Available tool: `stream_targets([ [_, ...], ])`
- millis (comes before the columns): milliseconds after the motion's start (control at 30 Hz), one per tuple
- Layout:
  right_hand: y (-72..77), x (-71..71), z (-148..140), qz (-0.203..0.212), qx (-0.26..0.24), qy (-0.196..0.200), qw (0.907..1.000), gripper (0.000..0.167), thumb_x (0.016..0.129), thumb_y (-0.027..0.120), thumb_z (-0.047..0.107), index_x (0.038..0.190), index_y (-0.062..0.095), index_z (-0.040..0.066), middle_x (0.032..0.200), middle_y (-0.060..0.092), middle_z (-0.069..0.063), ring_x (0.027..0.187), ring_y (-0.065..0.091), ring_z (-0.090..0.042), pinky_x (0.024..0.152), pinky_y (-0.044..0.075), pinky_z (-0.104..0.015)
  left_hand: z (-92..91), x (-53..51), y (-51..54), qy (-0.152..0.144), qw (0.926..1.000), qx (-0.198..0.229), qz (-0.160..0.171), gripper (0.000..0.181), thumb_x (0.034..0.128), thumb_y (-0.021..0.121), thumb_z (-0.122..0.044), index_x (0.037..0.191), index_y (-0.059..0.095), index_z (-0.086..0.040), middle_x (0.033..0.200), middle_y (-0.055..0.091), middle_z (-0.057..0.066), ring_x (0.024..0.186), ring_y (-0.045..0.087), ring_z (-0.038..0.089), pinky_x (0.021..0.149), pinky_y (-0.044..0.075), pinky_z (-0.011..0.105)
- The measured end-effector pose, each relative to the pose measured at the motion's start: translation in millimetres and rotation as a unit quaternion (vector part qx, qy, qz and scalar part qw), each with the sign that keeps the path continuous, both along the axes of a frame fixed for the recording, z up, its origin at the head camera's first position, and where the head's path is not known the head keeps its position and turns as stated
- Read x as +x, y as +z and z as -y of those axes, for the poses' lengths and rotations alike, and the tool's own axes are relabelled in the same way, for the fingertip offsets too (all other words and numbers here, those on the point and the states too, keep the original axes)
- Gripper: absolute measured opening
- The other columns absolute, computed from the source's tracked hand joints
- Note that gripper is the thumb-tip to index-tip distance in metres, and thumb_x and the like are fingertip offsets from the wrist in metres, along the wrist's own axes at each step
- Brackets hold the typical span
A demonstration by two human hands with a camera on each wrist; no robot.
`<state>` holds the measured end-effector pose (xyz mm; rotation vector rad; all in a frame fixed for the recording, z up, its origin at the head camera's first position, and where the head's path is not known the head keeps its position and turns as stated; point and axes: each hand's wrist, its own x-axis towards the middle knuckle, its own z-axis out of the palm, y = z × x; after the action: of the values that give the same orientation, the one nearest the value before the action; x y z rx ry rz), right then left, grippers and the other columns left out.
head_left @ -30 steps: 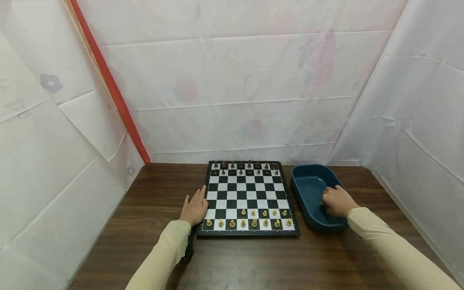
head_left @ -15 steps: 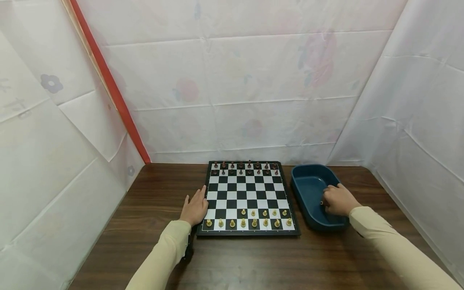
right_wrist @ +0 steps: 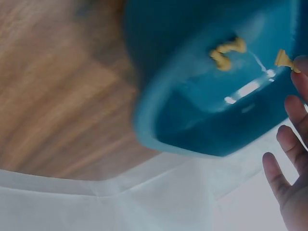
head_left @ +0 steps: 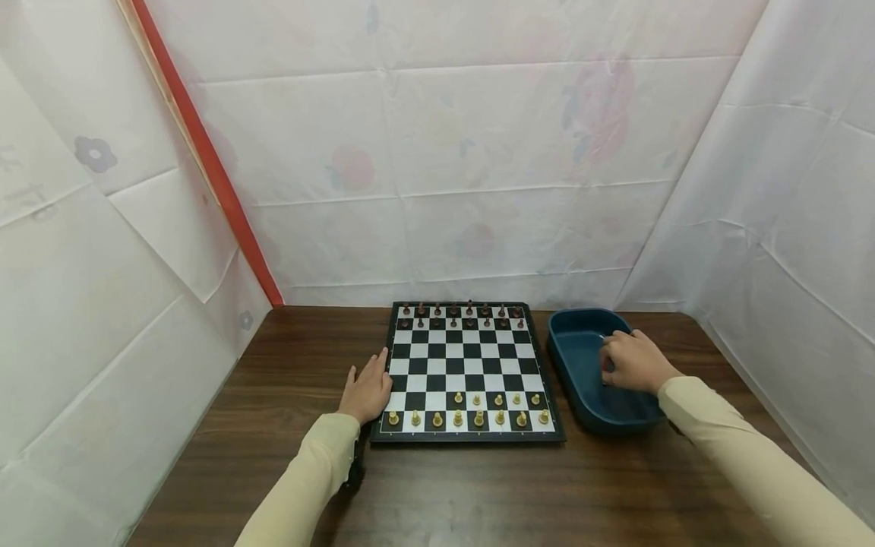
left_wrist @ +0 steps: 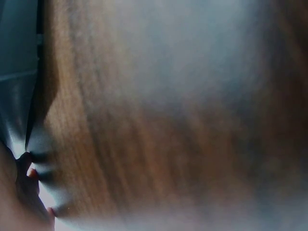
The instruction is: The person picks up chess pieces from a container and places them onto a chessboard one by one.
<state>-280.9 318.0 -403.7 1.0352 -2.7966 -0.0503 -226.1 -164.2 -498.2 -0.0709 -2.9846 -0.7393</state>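
Note:
My right hand (head_left: 636, 360) is over the blue tray (head_left: 570, 319), right of the chessboard (head_left: 466, 441). In the right wrist view its fingertips pinch a yellow chess pawn (right_wrist: 283, 58), with the other fingers spread. More yellow chess pieces (right_wrist: 227, 52) lie on the tray floor. My left hand (head_left: 368, 391) lies flat at the board's left edge, fingers straight and touching the rim. Yellow pieces (head_left: 458, 418) fill the board's near row, with several yellow pawns (head_left: 498, 399) in front of them. Dark red pieces (head_left: 469, 310) stand in two rows at the far end.
The board and tray stand on a brown wooden table (head_left: 437, 494). White patterned sheets (head_left: 437, 152) hang behind and on both sides. A red strip (head_left: 205, 152) runs down the left corner. The tray's raised wall surrounds the pieces in it.
My right hand has lifted and shifted slightly toward the far side of the tray, with its fingers now higher. The left hand and the pieces on the board stay in place.

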Motion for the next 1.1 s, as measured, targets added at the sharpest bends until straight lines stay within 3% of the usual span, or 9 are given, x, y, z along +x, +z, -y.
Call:
stream_targets([
  [233, 20.3, 1.2, 20.9, -0.015, -0.016, 0.016, 0.9996, 0.018, 0.073, 0.077, 0.019, 0.066, 0.063, 0.026, 0.071, 0.049, 0.008, 0.069, 0.044, -0.013, 0.062, 0.032, -0.034, 0.4, -1.4, -1.3, -0.001, 1.0000, 0.000, -0.003, 0.054, 0.1008, 0.029, -0.020, 0.151, 0.022, -0.002, 0.152, 0.031, 0.015, 0.141, 0.025, 0.030, 0.112, 0.006, 0.058],
  [567, 32.6, 0.7, 63.2, -0.031, -0.007, 0.034, 0.9989, 0.015, 0.074, 0.076, 0.024, 0.064, 0.064, 0.027, 0.068, 0.045, 0.012, 0.067, 0.039, -0.011, 0.063, 0.032, -0.033, 1.4, -2.7, -4.6, -0.001, 1.0000, -0.001, -0.007, 0.054, 0.1007, 0.029, -0.020, 0.151, 0.022, -0.002, 0.151, 0.032, 0.016, 0.141, 0.025, 0.030, 0.112, 0.007, 0.058],
  [833, 36.0, 7.7, 104.6, -0.044, 0.002, 0.053, 0.9976, 0.015, 0.073, 0.074, 0.025, 0.063, 0.063, 0.026, 0.067, 0.045, 0.012, 0.068, 0.041, -0.012, 0.067, 0.035, -0.035, 0.3, -2.5, -4.5, 0.001, 1.0000, -0.003, 0.002, 0.054, 0.1008, 0.029, -0.020, 0.151, 0.022, -0.003, 0.151, 0.032, 0.016, 0.141, 0.025, 0.030, 0.112, 0.007, 0.058],
  [1100, 32.3, 12.4, 136.9, -0.030, -0.005, 0.075, 0.9967, 0.010, 0.074, 0.074, 0.026, 0.067, 0.067, 0.024, 0.071, 0.051, 0.009, 0.072, 0.042, -0.012, 0.072, 0.038, -0.036, -0.5, -2.4, -2.8, 0.001, 1.0000, -0.004, 0.004, 0.054, 0.1006, 0.029, -0.020, 0.151, 0.023, -0.002, 0.151, 0.032, 0.016, 0.141, 0.025, 0.030, 0.112, 0.007, 0.058],
])
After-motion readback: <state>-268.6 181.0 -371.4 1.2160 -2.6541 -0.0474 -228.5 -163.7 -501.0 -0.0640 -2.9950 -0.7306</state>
